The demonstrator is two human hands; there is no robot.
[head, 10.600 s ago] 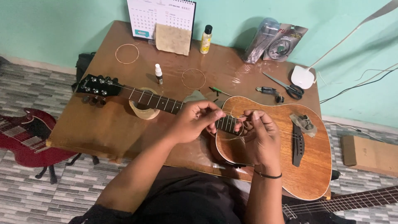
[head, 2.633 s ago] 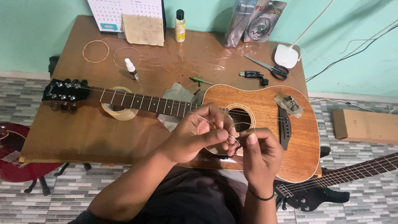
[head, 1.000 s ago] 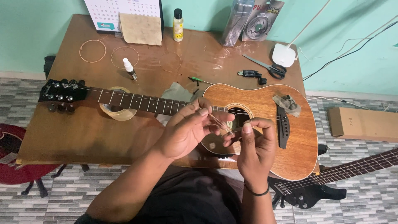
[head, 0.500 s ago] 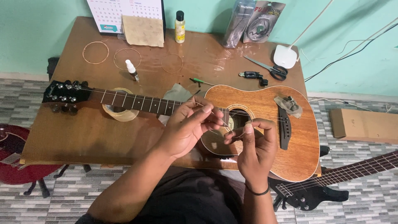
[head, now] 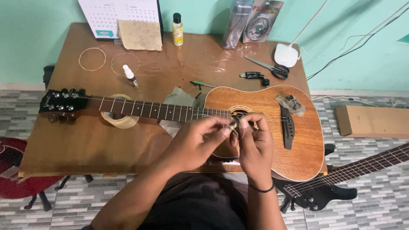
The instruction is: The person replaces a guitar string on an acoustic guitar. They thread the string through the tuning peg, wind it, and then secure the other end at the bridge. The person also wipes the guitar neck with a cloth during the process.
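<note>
Both hands have drawn together over the acoustic guitar [head: 272, 127] by its soundhole, left hand [head: 194, 142] and right hand [head: 255, 145] now pinching the thin string [head: 234, 128] close between fingertips, coil nearly gathered

Wooden table [head: 81, 140] under acoustic guitar [head: 272, 136]

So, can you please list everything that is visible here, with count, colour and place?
acoustic guitar: one, brown, flat on table
table: one, brown, by green wall
tape roll: one, beige, under guitar neck
coiled strings: at least two, bronze, table's far left
bottles: two, yellowish at back, small white nearer
scissors: one, black handles, far right
calendar: one, white, back edge
cardboard box: one, brown, floor right
guitar string: one, thin, between both hands
left hand: pinching string
right hand: pinching string
</note>
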